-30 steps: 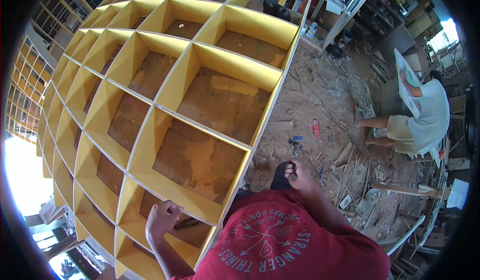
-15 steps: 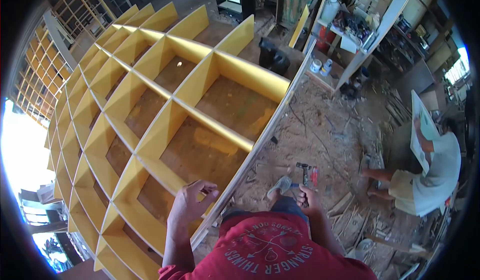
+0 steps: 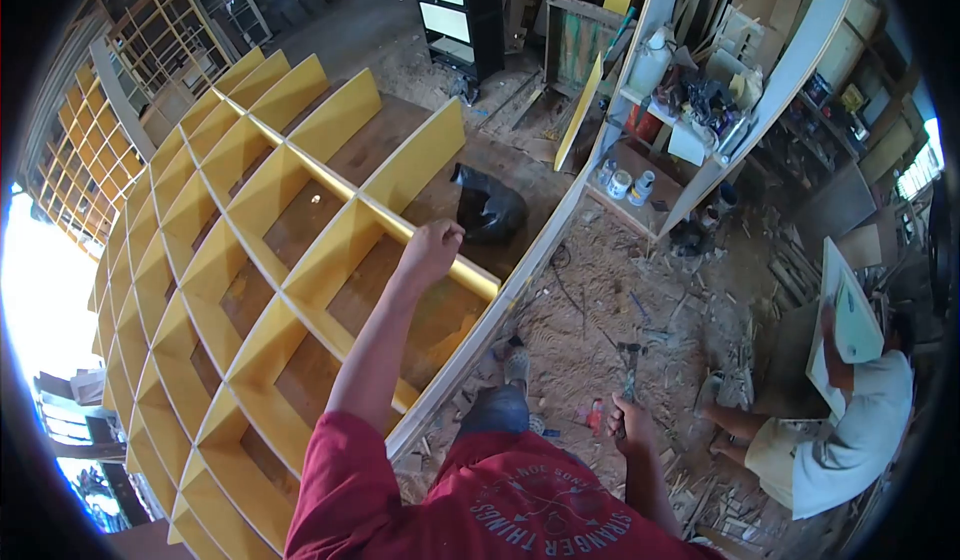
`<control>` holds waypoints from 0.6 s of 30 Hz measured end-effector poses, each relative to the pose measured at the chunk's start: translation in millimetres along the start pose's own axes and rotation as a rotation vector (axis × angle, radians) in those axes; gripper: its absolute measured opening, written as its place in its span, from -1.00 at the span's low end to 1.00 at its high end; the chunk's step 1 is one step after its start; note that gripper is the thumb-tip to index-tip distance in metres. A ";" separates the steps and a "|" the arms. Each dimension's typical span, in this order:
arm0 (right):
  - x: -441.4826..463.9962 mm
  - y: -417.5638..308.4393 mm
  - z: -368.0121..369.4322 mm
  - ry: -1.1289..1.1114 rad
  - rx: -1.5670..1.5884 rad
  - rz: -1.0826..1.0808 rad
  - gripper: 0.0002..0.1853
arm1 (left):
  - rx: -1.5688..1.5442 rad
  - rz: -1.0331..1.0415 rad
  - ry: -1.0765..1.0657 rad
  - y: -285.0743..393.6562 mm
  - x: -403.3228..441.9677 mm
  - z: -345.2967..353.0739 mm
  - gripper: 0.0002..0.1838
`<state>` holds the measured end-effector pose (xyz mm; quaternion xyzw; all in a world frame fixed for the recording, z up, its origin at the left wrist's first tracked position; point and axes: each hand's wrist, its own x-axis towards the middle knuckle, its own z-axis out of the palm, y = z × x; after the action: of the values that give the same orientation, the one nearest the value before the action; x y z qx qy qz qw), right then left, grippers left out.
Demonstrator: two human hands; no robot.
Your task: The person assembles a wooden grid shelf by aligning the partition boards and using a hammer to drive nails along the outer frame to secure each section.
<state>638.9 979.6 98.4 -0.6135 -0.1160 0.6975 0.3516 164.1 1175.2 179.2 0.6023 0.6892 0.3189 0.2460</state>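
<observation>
Gripping a hammer [image 3: 629,365], the right hand [image 3: 632,426] was closed around its handle, the metal head pointing away from the body. The left hand [image 3: 435,250] was loosely curled at the front slat of the yellow lattice frame [image 3: 318,250], which spread beneath and to the left of it; whether it touched the slat or held anything, I could not tell. The step in hand seemed to be placing the left hand, not striking, as the hammer was clear of the frame. A next move there would have called for care around the raised edges. The slats were thin, smooth-faced and curved, crossing into open boxes over a stained brown sheet [image 3: 440,320]. Just beyond the left hand sat a glossy black bag [image 3: 493,210]; around the hammer lay a rough, dusty floor [image 3: 570,330].
</observation>
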 end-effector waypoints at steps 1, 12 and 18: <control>3.3 -3.5 -4.2 -0.003 0.001 0.007 -0.73 | 0.100 0.011 0.010 -12.9 34.1 15.4 -0.76; 54.8 -77.8 14.8 0.172 -0.012 0.075 -0.80 | 0.719 0.313 -0.635 -37.5 205.7 145.3 -0.71; 85.8 -117.7 58.2 0.097 -0.059 0.038 -0.82 | 0.684 0.463 -0.559 -37.0 218.3 154.2 -0.67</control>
<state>625.4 1135.1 114.7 -0.6588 -0.1077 0.6699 0.3251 217.2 1410.1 57.6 0.8481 0.5102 -0.0528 0.1327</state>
